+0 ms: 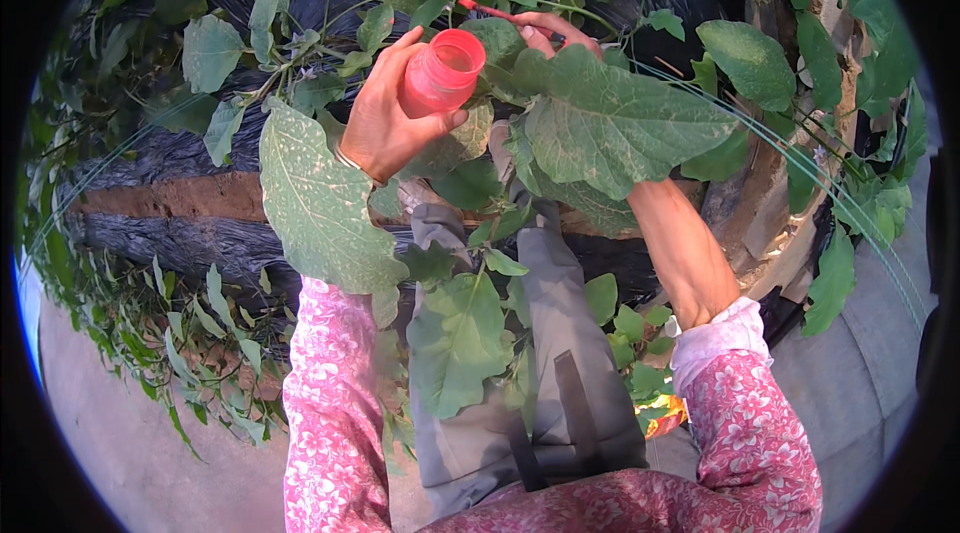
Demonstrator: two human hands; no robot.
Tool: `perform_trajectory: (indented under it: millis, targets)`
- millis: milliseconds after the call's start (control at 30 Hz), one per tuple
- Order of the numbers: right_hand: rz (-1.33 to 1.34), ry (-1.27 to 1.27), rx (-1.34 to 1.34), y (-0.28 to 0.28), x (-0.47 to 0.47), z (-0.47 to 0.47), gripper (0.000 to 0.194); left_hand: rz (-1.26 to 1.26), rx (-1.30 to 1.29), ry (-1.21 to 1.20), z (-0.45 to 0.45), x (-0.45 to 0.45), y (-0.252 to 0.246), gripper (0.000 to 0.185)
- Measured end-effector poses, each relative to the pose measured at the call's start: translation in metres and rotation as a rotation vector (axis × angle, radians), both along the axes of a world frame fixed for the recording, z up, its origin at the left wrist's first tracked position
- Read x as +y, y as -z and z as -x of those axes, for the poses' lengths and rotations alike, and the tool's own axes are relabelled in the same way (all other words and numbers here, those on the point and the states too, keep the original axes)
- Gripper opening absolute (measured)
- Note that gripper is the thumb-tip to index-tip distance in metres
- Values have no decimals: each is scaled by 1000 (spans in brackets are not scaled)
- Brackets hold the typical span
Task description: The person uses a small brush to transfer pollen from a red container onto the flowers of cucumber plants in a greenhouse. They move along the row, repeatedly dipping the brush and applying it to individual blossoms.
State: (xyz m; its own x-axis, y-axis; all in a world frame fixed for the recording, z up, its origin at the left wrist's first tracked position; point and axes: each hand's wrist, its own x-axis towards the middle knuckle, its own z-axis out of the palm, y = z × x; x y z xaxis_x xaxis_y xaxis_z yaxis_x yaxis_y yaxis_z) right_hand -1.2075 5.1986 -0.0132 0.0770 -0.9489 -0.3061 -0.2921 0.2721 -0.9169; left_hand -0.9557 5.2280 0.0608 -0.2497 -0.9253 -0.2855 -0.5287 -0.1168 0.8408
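Observation:
My left hand (384, 113) is wrapped around a small pink-red plastic jar (442, 75), its open mouth facing up toward me. Between the fingers of my right hand (559, 30) is a thin brush-like tool (491, 10) with a bright red tip and a dark handle end. That red tip lies close to a green stem (555, 6) of an eggplant-like plant. A broad leaf (622, 120) hides part of my right hand and wrist. Another large leaf (322, 195), speckled with pale spots, covers my left forearm.
Black plastic mulch (180, 150) covers the soil beds, with a bare earth strip (172, 195) between. Thin green strings (795, 154) run through the foliage at both sides. Leaves (461, 342) stand before my grey trousers (570, 293). A shiny orange-red wrapper (664, 417) lies at lower right.

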Motion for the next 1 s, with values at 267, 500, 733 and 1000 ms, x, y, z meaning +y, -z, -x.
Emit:
perform_trajectory:
  millis: [267,500,733,1000]
  targets:
    - [185,6,155,9,5,-34,19,26,-27,25,-4,11,23,75]
    - [246,-53,263,22,-1,-34,19,-9,-11,-134,0,-22,91,80]
    - [287,-16,226,31,10,-29,20,-145,74,-139,-19,-54,148,86]
    - [294,7,223,34,16,-30,19,-321,120,-252,-28,-74,144,57]
